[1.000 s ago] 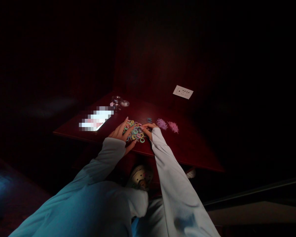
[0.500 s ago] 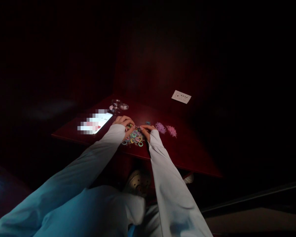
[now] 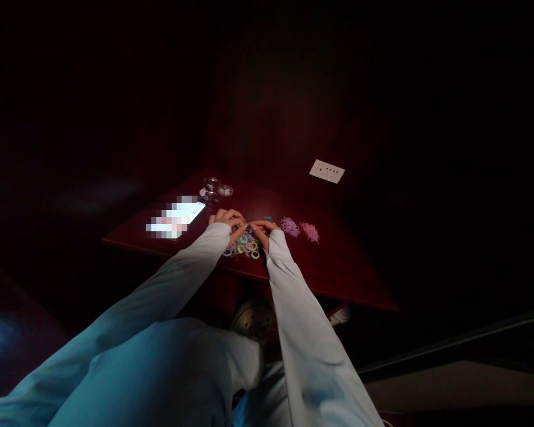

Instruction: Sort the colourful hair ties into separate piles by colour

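Over a heap of small pastel rings and bits (image 3: 245,246) on the dark red table (image 3: 338,267), my left hand (image 3: 229,224) has its fingers bent, with thumb and fingertips pressed together. My right hand (image 3: 263,230) meets it from the right, index finger and thumb pinched. The fingertips of both hands nearly touch; whatever lies between them is too small to make out. A small blue pile (image 3: 268,219) lies just behind my right hand. Farther right are a purple pile (image 3: 290,226) and a pink pile (image 3: 310,232) of thin pieces.
A lit phone (image 3: 178,219) lies left of my hands. Behind it stand clear round containers (image 3: 211,185). A white socket plate (image 3: 327,171) is on the wall behind. Below the table's front edge, a shoe (image 3: 251,320) shows.
Both hands have drawn slightly closer together above the heap, with the right fingertips now nearer the left. The whole view has shifted a little.
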### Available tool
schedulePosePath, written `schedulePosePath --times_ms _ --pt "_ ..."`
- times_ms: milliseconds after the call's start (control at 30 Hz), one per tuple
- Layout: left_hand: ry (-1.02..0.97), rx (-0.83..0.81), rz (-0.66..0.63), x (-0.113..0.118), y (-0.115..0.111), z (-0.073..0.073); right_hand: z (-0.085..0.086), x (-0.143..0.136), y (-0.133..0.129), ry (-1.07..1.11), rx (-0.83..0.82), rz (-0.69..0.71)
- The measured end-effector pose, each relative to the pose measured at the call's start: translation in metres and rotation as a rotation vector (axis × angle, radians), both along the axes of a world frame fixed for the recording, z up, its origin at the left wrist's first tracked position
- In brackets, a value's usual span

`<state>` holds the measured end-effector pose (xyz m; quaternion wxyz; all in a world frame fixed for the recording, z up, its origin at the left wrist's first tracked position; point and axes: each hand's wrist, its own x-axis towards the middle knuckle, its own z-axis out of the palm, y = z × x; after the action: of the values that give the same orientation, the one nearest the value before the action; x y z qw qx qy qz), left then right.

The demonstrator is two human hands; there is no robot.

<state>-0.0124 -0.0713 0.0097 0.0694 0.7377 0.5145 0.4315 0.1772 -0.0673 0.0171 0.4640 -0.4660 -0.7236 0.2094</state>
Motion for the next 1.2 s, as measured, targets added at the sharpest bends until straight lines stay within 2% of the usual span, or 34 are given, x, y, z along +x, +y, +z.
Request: schedulePosePath --times_ms 167,667,767,867,933,1033,1200 --pt "-0.034 -0.026 0.021 -0.004 -0.003 0.003 0.000 0.000 -0.003 -0.061 0.021 -0.088" --pt "0.013 -0.038 -0.006 -0.007 -0.006 0.006 -0.003 -0.002 0.004 -0.161 0.109 -0.074" --pt "-0.050 -0.038 0.044 -0.006 -0.009 0.009 0.000 0.005 0.009 -0.176 0.067 -0.229" --pt "-0.151 -0.039 0.120 -0.006 -0.008 0.010 0.004 0.021 0.017 -0.119 0.027 -0.564" --pt "-0.228 -0.014 0.144 -0.008 -0.006 0.010 0.005 0.033 0.024 -0.036 -0.012 -0.731" --pt "-0.299 0.050 0.115 -0.010 -0.005 0.011 0.003 0.044 0.035 0.006 -0.044 -0.786" --pt "-0.311 0.079 0.099 -0.011 -0.008 0.015 0.001 0.044 0.050 -0.107 -0.009 -0.727"
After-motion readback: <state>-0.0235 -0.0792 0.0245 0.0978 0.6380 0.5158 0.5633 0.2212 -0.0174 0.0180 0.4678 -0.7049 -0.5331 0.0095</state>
